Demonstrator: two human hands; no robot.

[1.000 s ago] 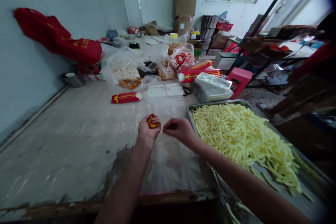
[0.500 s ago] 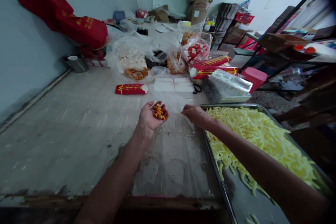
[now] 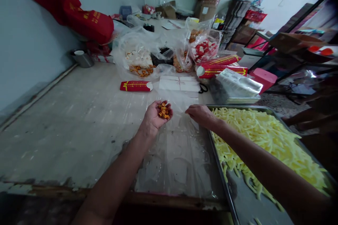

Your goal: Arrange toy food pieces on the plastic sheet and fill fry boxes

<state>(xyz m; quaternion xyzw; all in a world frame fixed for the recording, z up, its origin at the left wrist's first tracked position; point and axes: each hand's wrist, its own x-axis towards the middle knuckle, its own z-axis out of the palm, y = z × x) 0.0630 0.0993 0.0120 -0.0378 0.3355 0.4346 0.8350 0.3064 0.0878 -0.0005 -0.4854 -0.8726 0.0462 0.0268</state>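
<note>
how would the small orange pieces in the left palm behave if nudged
The orange pieces look small and separate, so each is probably light. Several appear round and disc-like, so they may slide or roll. They lie loosely heaped in the open, cupped left hand, so a push could spill some.

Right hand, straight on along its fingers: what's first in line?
Likely the left hand, its cupped palm holding small orange pieces, across a gap. Depth is unclear, so the right hand might pass above or below.
</note>
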